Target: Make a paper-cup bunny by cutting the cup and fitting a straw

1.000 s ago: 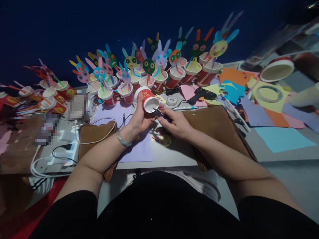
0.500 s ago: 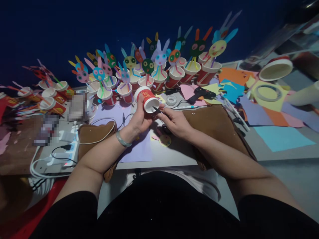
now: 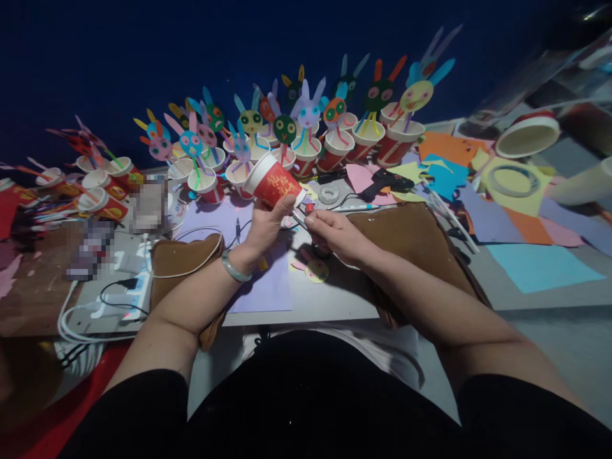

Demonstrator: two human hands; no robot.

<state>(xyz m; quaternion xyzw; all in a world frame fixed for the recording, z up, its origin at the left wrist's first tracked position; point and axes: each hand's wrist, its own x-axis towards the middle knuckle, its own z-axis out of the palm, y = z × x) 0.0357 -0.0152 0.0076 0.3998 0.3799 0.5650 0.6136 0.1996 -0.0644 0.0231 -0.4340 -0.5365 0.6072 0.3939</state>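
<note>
**Cup tilted in left hand, small end toward the scissors**

Clock directions taken from the cup; 12 is away from the wearer.

Cup [image 3: 275,182]: red, raised off the worktop [image 3: 344,303], lying over on a slant. Broad white-rimmed end toward 10–11, narrow end toward 4. Judged to be angled so that the narrow end, probably the base, faces the right hand.

Left hand [image 3: 266,224]: fingers wrapped round the cup from beneath, thumb pressed along its side near the narrow end. Presumably a bracing grip, since paper would give if pushed without backing.

Right hand [image 3: 337,234]: fingers closed on a dark tool, apparently scissors [image 3: 301,220], at 4, just beside the narrow end. Most of the handle is hidden by the hand. Whether the blades touch the cup, cannot tell. The short reach of blade past the fingers would suit close control.

Bunny head [image 3: 316,271]: at 5, yellow with pink ears, flat, near a purple sheet [image 3: 265,296] at 6. Probably kept near for easy reach.

Standing cups [image 3: 336,155]: ranged from 9 round to 2, many carrying paper figures; likely pushed back to leave working room. Tape [image 3: 329,194] and glue gun [image 3: 384,183] at 3, seemingly parked within reach of the right hand.
</note>
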